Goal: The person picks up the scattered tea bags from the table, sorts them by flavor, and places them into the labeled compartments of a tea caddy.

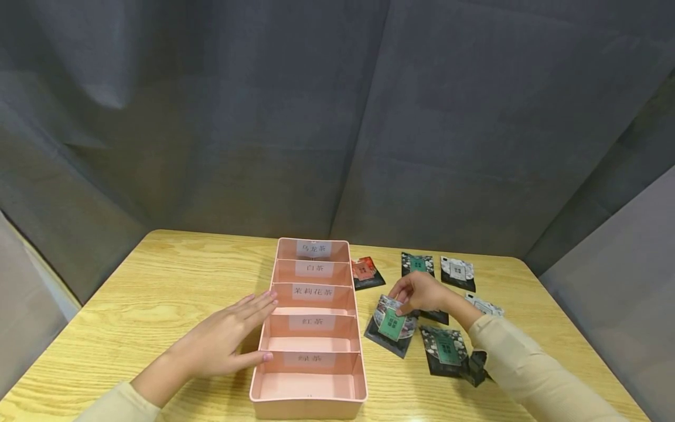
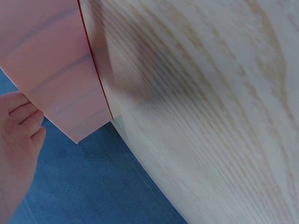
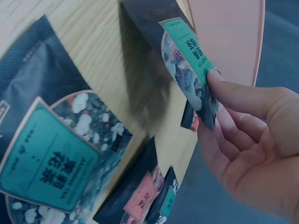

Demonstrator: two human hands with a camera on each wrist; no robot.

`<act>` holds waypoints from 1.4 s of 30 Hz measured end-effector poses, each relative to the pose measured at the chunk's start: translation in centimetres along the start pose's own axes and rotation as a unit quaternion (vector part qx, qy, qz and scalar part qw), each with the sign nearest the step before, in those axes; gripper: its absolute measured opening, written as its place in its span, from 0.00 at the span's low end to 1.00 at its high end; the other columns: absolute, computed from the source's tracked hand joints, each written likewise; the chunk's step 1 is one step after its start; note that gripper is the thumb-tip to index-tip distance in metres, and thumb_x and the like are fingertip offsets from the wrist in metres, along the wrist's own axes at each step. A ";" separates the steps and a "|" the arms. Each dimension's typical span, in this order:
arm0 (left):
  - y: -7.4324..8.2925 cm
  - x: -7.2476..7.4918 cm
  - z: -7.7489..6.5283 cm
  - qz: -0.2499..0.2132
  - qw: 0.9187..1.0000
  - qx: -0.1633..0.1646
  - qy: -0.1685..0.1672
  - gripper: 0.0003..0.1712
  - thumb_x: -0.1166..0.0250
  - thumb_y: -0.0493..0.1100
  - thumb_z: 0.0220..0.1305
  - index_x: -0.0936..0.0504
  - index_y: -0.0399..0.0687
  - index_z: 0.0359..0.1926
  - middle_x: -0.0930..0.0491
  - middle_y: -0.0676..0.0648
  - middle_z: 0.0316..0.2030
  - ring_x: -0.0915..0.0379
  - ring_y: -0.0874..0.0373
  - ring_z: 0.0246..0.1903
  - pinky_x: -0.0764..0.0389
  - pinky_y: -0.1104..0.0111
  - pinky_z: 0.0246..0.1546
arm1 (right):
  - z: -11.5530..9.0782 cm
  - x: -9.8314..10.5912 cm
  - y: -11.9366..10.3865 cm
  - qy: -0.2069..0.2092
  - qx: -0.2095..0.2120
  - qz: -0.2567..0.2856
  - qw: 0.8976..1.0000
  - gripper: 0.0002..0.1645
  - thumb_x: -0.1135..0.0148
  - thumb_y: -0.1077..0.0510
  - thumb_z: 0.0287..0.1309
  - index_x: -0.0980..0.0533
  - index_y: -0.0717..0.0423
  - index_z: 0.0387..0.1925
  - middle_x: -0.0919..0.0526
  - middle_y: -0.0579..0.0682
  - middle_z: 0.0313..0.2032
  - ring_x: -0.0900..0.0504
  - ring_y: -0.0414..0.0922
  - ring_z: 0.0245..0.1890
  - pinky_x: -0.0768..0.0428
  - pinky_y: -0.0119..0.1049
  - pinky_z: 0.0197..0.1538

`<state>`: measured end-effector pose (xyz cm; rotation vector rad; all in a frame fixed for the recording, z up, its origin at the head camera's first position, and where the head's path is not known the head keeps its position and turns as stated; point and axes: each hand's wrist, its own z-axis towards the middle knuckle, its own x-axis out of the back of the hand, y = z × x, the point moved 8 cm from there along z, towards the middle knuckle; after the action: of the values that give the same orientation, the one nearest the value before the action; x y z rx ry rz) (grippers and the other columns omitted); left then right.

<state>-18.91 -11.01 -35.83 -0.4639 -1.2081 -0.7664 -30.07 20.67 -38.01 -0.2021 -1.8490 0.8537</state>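
A long pink box [image 1: 308,405] with several labelled compartments stands lengthwise on the table. Along its left wall lies my left hand [image 1: 227,340], fingers straight and fingertips at the rim; the left wrist view shows these fingers [image 2: 32,119] against the box's side. To the right of the box, my right hand [image 1: 422,293] pinches a tea packet [image 1: 391,325] with a green label by its upper edge, thumb on the front. In the right wrist view this packet [image 3: 184,70] hangs tilted above the table. Nearest to that hand is a green-labelled jasmine tea packet [image 3: 51,158].
Behind the right hand lie a green-labelled packet [image 1: 418,264] and two white-topped packets, one [image 1: 457,272] farther back. A red packet [image 1: 367,273] lies against the box's far right side. Another dark packet [image 1: 445,350] lies near the right forearm. A grey curtain [image 1: 337,117] closes off the back.
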 end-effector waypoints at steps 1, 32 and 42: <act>0.0 0.0 0.0 0.001 1.000 0.000 0.002 0.45 0.44 0.67 0.63 0.35 0.40 0.69 0.36 0.41 0.70 0.39 0.49 0.70 0.35 0.56 0.70 | 0.0 0.1 0.0 0.000 -0.010 0.007 1.000 0.14 0.28 0.69 0.44 0.18 0.65 0.37 0.17 0.54 0.26 0.22 0.40 0.25 0.20 0.31 0.30; 0.1 0.1 0.1 -0.004 1.000 -0.003 0.010 0.45 0.44 0.67 0.63 0.36 0.40 0.69 0.36 0.41 0.70 0.38 0.50 0.70 0.55 0.72 0.76 | -1.9 2.6 -5.9 0.010 0.026 -0.048 0.998 0.07 0.33 0.72 0.48 0.18 0.64 0.32 0.16 0.53 0.25 0.18 0.40 0.24 0.15 0.32 0.31; 0.1 0.3 -0.1 -0.005 1.000 -0.009 0.018 0.44 0.43 0.65 0.63 0.34 0.37 0.67 0.34 0.40 0.69 0.37 0.47 0.69 0.59 0.76 0.76 | -2.9 3.5 -9.4 0.030 0.091 -0.104 0.990 0.07 0.32 0.73 0.46 0.17 0.62 0.28 0.15 0.51 0.23 0.19 0.35 0.23 0.17 0.26 0.28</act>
<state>-18.73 -11.06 -35.59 -0.4568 -1.1721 -0.7917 -26.87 16.87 -28.88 0.0781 -1.6903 0.8550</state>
